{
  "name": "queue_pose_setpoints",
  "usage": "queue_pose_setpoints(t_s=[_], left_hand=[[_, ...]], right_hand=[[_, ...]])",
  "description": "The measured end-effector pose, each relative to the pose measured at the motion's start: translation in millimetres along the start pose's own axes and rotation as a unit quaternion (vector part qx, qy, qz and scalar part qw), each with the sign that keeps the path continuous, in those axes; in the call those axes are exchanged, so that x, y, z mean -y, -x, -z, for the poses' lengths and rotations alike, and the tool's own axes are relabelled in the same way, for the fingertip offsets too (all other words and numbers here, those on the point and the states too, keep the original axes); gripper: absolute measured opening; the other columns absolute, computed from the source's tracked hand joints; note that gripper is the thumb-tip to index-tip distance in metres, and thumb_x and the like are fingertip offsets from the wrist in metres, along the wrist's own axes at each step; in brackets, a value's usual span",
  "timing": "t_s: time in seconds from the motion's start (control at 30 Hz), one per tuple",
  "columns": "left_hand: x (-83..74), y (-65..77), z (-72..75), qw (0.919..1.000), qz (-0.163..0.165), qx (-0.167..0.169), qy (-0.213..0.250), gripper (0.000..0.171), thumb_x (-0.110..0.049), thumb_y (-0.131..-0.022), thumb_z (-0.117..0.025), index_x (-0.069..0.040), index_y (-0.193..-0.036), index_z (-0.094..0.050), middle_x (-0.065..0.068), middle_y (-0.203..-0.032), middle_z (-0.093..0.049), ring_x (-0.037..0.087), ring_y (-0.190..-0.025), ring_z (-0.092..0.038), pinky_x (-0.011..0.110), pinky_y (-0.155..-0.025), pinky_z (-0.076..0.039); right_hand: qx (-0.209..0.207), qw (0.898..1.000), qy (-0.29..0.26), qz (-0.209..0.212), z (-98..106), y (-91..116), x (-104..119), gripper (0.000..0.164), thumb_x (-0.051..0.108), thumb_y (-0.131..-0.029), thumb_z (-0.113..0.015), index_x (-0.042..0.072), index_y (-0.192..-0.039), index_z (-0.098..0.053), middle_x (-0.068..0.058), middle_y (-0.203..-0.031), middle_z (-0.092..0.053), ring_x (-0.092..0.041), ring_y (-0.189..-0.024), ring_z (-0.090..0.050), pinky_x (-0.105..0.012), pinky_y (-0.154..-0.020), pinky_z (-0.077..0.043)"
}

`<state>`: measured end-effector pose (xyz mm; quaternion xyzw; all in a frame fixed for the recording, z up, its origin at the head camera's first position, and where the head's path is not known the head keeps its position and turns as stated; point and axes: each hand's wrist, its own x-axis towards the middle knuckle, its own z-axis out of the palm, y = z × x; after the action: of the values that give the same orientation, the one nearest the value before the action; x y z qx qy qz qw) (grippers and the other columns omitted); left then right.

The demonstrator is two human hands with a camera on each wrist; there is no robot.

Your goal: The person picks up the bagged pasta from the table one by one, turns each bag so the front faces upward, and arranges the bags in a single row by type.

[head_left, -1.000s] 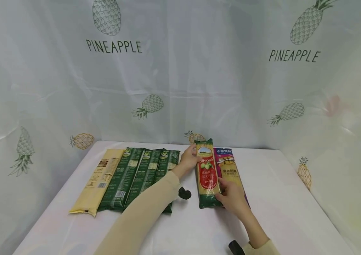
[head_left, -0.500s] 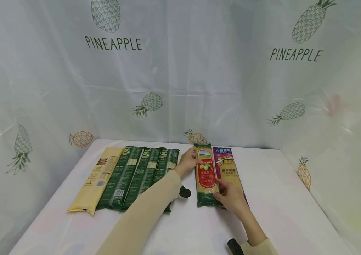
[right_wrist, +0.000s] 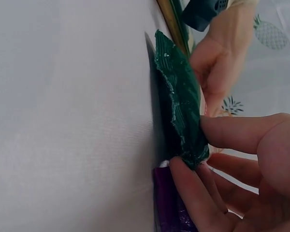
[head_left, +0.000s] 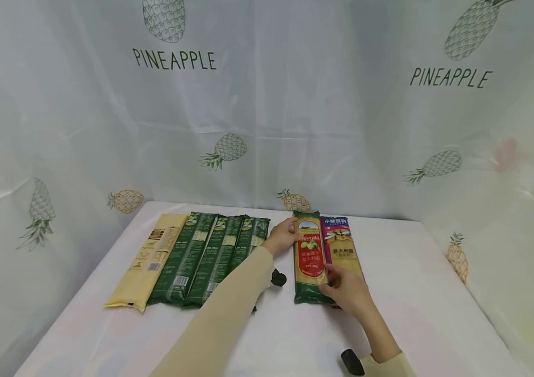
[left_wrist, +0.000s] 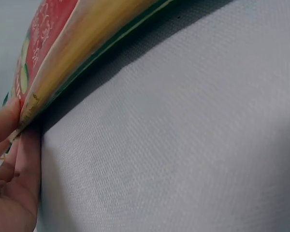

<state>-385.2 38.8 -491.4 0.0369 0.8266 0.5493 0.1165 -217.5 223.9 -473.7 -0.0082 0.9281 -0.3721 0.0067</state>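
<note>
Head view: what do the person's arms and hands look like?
The left sleeve and right sleeve are long, pale cream, with no print visible. The left hand and right hand are ungloved. Near the left sleeve's end shows a small dark device; near the right's, a stubby dark cylinder. How they attach is unclear.

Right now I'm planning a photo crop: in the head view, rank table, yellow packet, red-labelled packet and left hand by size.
Largest to smallest:
table
yellow packet
red-labelled packet
left hand

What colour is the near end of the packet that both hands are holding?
Dark green; the packet's near end shows best in the right wrist view.
</note>
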Motion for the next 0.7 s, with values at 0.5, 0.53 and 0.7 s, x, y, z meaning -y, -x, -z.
queue_pose_setpoints(t_s=[0.5, 0.53, 0.7], left_hand=[[6.1, -3.2, 2.8, 0.9991, 0.003, 0.021, 0.036, 0.069, -0.016, -0.101, -0.076, -0.017, -0.162, -0.045, 0.014, -0.137, -0.066, 0.031, -0.126, -0.064, 0.047, -0.116, -0.045], [6.6, -3.7, 2.6, 0.9991, 0.003, 0.020, 0.038, 0.069, -0.015, -0.100, -0.076, -0.017, -0.162, -0.045, 0.014, -0.136, -0.067, 0.031, -0.126, -0.065, 0.047, -0.116, -0.045], [6.6, -4.3, 2.6, 0.9991, -0.003, 0.020, 0.038, 0.070, -0.014, -0.099, -0.078, -0.015, -0.161, -0.046, 0.015, -0.133, -0.068, 0.031, -0.122, -0.066, 0.047, -0.114, -0.047]], right_hand=[[0.009, 1.000, -0.014, 0.002, -0.2, 0.3, -1.9, 0.063, 0.015, -0.088, -0.088, 0.000, -0.144, -0.062, -0.009, -0.107, -0.068, -0.019, -0.087, -0.062, -0.030, -0.063, -0.058], [0.010, 1.000, -0.017, 0.002, -0.1, 0.5, -2.2, 0.063, 0.015, -0.089, -0.088, 0.000, -0.144, -0.062, -0.009, -0.107, -0.068, -0.020, -0.088, -0.061, -0.030, -0.063, -0.058], [0.010, 1.000, -0.023, 0.002, -0.3, 1.5, -3.8, 0.064, 0.015, -0.089, -0.087, 0.000, -0.145, -0.061, -0.009, -0.108, -0.067, -0.020, -0.088, -0.060, -0.030, -0.063, -0.057]])
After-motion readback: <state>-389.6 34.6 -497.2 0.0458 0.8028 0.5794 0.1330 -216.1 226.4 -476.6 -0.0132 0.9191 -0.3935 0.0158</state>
